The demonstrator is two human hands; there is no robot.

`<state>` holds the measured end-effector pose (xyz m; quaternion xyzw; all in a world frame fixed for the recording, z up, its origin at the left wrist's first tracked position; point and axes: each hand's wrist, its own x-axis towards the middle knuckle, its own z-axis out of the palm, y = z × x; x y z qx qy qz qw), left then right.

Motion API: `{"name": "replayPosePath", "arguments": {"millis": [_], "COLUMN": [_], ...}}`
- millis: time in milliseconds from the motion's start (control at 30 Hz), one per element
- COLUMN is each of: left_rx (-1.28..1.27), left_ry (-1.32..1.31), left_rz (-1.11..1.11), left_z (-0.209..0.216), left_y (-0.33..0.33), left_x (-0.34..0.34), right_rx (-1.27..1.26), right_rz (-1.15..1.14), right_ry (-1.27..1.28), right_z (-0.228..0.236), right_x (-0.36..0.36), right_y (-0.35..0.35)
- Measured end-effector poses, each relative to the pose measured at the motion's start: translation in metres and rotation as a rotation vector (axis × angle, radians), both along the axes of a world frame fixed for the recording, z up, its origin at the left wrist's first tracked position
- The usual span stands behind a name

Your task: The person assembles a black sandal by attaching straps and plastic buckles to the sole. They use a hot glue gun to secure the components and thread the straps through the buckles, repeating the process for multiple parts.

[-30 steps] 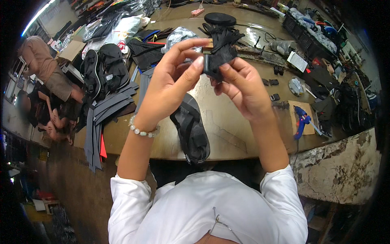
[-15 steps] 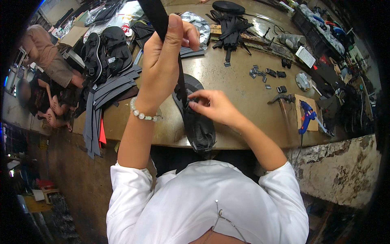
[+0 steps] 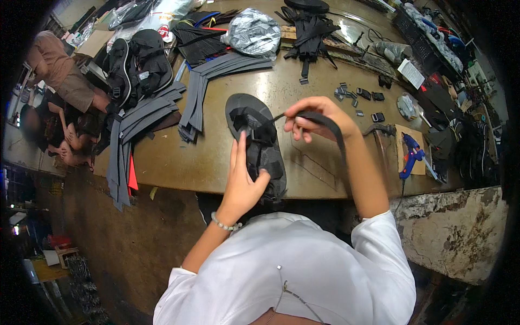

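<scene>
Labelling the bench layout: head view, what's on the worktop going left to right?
Hanging grey strap strips → black sandals pile → grey strips stack → left hand on black sandal → right hand pinching black strap → small buckles → blue glue gun.

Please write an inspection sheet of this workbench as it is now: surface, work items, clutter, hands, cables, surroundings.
Surface: brown workbench, worn and crowded.
Work items: black sandal lying near the front edge; black strap running from it.
Clutter: grey strap stacks, small buckles, blue glue gun, foil bag.
Hands: left hand pressing on the sandal; right hand pinching the strap.
Cables: thin cord at the far side.
Surroundings: another person seated at left.
</scene>
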<state>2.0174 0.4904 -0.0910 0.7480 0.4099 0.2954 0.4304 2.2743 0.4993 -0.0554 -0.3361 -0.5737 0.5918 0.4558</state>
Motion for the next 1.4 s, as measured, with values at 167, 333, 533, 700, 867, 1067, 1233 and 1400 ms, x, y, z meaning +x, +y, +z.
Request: {"name": "replayPosePath", "arguments": {"millis": [167, 333, 533, 700, 867, 1067, 1233, 1400], "left_rx": [0.046, 0.357, 0.460, 0.753, 0.509, -0.140, -0.346, -0.316], "left_ry": [-0.107, 0.057, -0.131, 0.350, 0.197, -0.256, -0.396, -0.390], "left_rz": [-0.582, -0.631, 0.122, 0.222, 0.227, 0.131, -0.006, -0.027], "left_z": [-0.006, 0.028, 0.033, -0.007, -0.016, -0.005, -0.013, -0.012], "left_y": [0.087, 0.176, 0.096, 0.056, 0.072, 0.073, 0.061, 0.067], "left_x": [0.009, 0.061, 0.046, 0.073, 0.076, 0.041, 0.037, 0.037], "right_rx": [-0.069, -0.352, -0.374, -0.552, -0.281, -0.031, -0.039, 0.124], "right_rz": [0.024, -0.072, -0.416, -0.012, 0.140, -0.605, -0.815, -0.979], "right_ry": [0.696, 0.837, 0.648, 0.556, 0.295, 0.544, 0.240, 0.007], "right_z": [-0.021, -0.021, -0.035, -0.039, -0.013, 0.002, -0.025, -0.040], "right_x": [0.056, 0.056, 0.012, -0.031, -0.028, -0.021, -0.049, -0.067], "right_y": [-0.037, -0.106, -0.149, -0.141, -0.113, -0.044, -0.016, -0.012]}}
